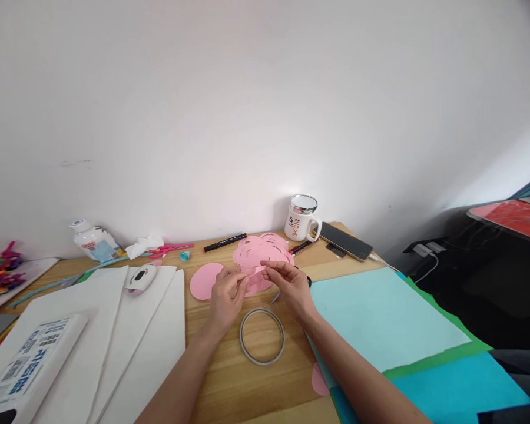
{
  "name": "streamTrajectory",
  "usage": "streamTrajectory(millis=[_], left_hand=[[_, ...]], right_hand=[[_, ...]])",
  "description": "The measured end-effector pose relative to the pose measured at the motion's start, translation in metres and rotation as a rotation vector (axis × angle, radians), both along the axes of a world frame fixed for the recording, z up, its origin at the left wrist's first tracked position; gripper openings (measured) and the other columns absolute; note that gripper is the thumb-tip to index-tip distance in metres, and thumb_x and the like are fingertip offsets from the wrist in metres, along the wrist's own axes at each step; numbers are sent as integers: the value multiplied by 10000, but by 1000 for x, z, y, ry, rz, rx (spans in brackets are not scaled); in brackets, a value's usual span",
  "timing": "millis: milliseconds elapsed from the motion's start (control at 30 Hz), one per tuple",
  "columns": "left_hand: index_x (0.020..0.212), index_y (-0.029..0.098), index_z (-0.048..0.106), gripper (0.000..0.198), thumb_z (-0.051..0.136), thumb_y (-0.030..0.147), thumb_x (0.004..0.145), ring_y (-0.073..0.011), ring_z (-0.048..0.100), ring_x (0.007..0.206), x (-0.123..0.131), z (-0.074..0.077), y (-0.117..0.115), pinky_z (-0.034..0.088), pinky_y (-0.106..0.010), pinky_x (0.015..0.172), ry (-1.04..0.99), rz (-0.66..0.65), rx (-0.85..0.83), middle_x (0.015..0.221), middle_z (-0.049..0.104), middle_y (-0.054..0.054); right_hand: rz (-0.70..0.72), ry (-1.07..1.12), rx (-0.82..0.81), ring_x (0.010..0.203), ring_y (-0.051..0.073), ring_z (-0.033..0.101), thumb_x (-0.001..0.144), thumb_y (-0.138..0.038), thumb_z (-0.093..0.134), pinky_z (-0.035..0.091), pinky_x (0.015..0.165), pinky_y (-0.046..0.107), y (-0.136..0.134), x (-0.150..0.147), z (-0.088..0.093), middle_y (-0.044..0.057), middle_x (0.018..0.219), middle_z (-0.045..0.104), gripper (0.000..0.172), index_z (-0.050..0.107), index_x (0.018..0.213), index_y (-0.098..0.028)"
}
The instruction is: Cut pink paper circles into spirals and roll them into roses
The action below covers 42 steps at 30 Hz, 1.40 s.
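My left hand (227, 298) and my right hand (290, 287) are raised over the wooden table, fingertips pinched. Between them stretches a small piece of pink paper (257, 272), partly covered by my fingers. Just behind lies a loose heap of pink paper cut-outs (265, 248). A pink paper circle (203, 281) rests beside my left hand. Nearer to me, a thin roll of tape (262, 361) lies flat between my forearms. Scissors (275, 298) with a dark handle are mostly hidden behind my right hand.
White sheets (159, 341) with a boxed item (35, 365) and a white device (141, 278) cover the left. Teal paper (380, 318) spreads at right. Along the wall stand a mug (297, 225), phone (343, 240), marker (225, 242), pink scissors (172, 248) and white bottle (95, 240).
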<state>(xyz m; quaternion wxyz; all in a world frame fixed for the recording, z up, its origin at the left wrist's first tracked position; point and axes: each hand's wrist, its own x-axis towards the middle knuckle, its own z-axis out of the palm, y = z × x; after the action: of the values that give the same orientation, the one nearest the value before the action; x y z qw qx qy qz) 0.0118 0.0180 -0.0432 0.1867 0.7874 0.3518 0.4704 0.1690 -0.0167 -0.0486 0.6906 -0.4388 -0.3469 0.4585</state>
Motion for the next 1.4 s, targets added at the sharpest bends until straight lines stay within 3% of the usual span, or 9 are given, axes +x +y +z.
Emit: streamTrajectory(millis=[367, 667, 1033, 1400], left_hand=[[815, 194, 676, 160, 517, 203, 833, -180, 556, 743, 0, 0, -1, 455, -313, 693, 24, -13, -12, 720, 599, -40], [777, 201, 659, 166, 506, 227, 837, -170, 555, 723, 0, 1, 0, 457, -308, 691, 11, 20, -4, 696, 585, -23], [791, 197, 658, 145, 519, 214, 829, -177, 563, 745, 0, 1, -2, 460, -311, 682, 43, -13, 10, 731, 601, -37], [746, 194, 659, 174, 511, 232, 829, -170, 547, 688, 0, 0, 1, 451, -306, 657, 1, 76, 17, 683, 578, -25]], right_hand=[[-71, -1, -6, 542, 131, 597, 558, -317, 798, 519, 590, 284, 0, 2, -1, 2, 597, 667, 228, 680, 685, -169], [-19, -37, -8, 692, 175, 645, 600, -352, 772, 531, 723, 339, 0, 1, -1, 63, 805, 726, 266, 728, 797, -177], [-84, 10, -23, 528, 135, 602, 543, -338, 805, 529, 575, 290, 0, 2, -1, 4, 593, 663, 252, 679, 677, -165], [-40, 4, -26, 667, 185, 674, 591, -382, 777, 551, 751, 376, 0, 1, 1, 59, 769, 730, 311, 729, 808, -166]])
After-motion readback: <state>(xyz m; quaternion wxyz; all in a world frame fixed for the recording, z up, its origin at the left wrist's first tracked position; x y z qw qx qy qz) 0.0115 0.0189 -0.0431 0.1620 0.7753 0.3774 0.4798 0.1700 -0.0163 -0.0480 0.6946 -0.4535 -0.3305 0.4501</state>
